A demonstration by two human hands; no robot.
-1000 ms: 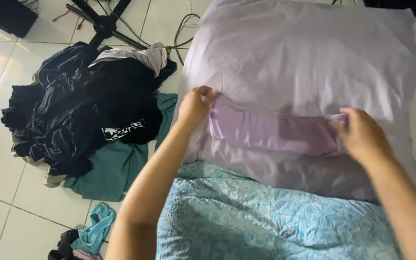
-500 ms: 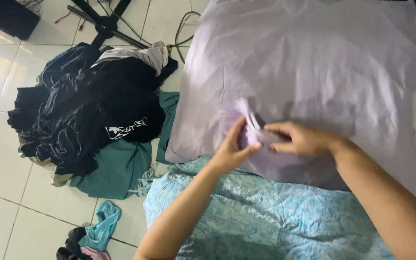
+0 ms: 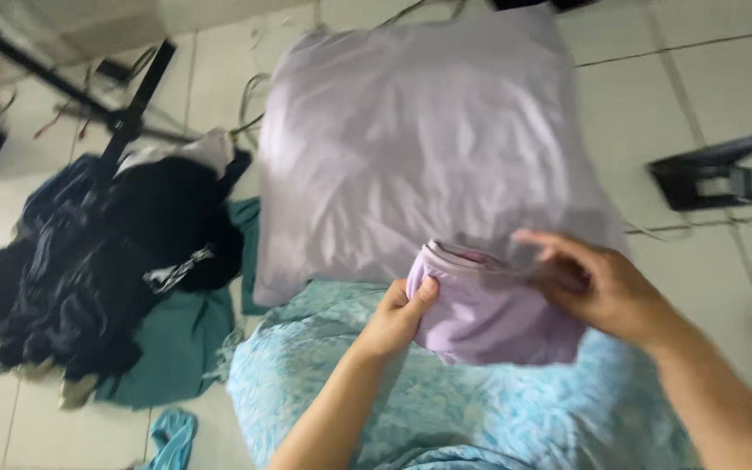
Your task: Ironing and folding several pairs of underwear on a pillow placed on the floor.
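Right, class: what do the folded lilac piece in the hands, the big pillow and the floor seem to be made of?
Folded lilac piece: soft woven cloth, probably cotton, matte; it bunches and creases in both hands.
Big pillow: stuffed, in a smooth pale lilac cover with a slight sheen and fine wrinkles.
Floor: glazed white tile, likely ceramic, with grout lines.

so the floor (image 3: pixel 698 78) is pale glossy tile with thin grout lines. lying right on it: a big lilac pillow (image 3: pixel 411 139) up top in the middle, and a light blue patterned blanket (image 3: pixel 480 409) at the bottom, its upper edge touching the pillow's near edge. off to the left there's a heap of dark clothes (image 3: pixel 97 252) with a teal cloth (image 3: pixel 176 348) under its lower right side, just beside the blanket. a small turquoise rag (image 3: pixel 170 438) sits near the bottom edge. black stand legs (image 3: pixel 132 104) with some cables are at the top left, and a blurry dark object (image 3: pixel 707 178) sits on the tiles at the right.
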